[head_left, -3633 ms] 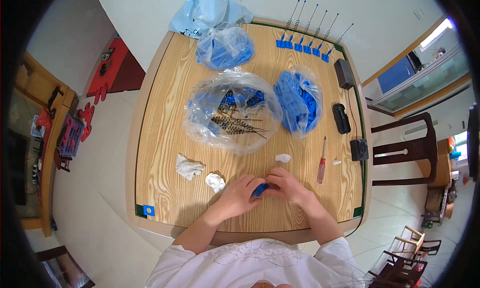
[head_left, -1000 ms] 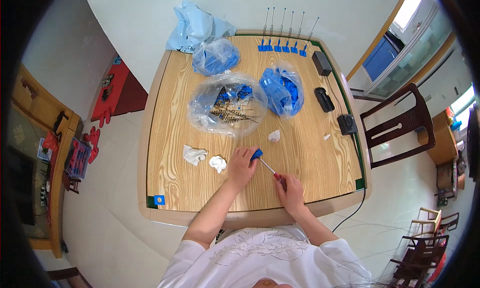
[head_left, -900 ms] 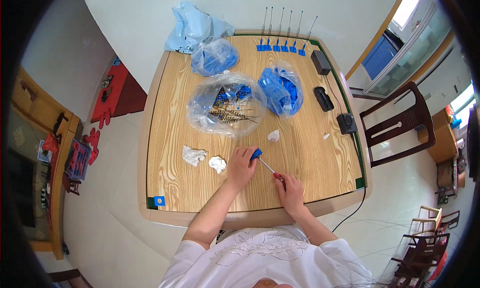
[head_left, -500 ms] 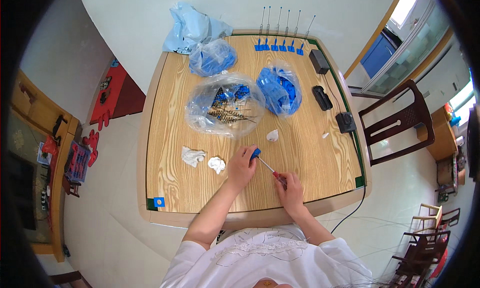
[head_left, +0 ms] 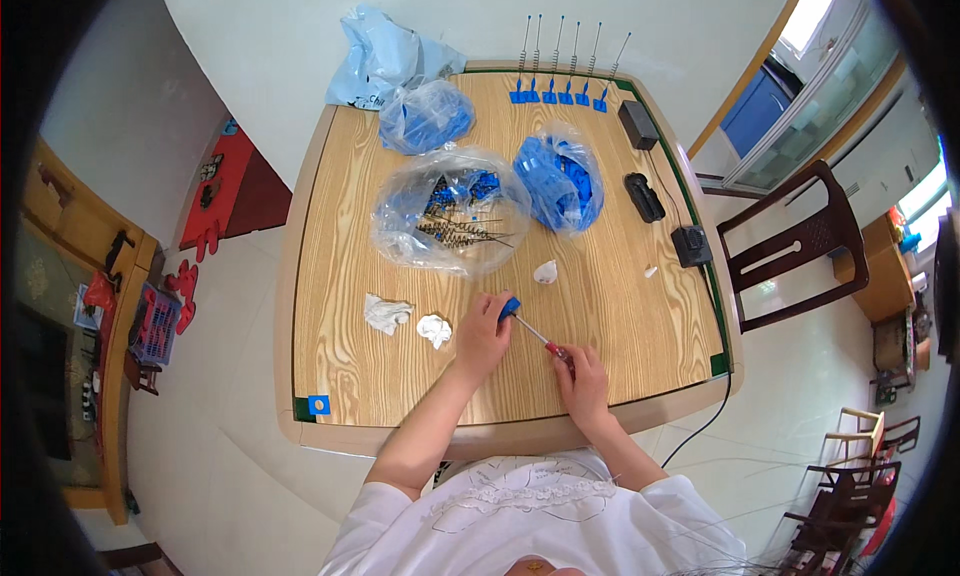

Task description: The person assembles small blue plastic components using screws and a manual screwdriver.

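My left hand [head_left: 484, 334] is closed around a small blue part [head_left: 509, 308] above the near middle of the table. My right hand [head_left: 580, 381] grips the red handle of a screwdriver [head_left: 533, 330]. Its metal shaft slants up and left, and its tip meets the blue part. Beyond my hands, an opened clear plastic bag [head_left: 450, 211] holds dark coil springs and blue pieces. To its right stands a clear bag of blue parts [head_left: 560, 181]. Crumpled white tissue [head_left: 433, 330] lies left of my left hand, and a small white scrap [head_left: 545, 272] lies just beyond the screwdriver.
Several springs on blue bases [head_left: 566, 91] stand in a row at the far edge. Black boxes [head_left: 637, 125] and a black holder [head_left: 644, 197] line the right side. A blue square piece [head_left: 318, 405] sits at the near left corner. A chair [head_left: 795, 246] stands right of the table.
Both hands stay almost in place, with the screwdriver still against the blue part. My right hand's fingers have shifted slightly on the handle.
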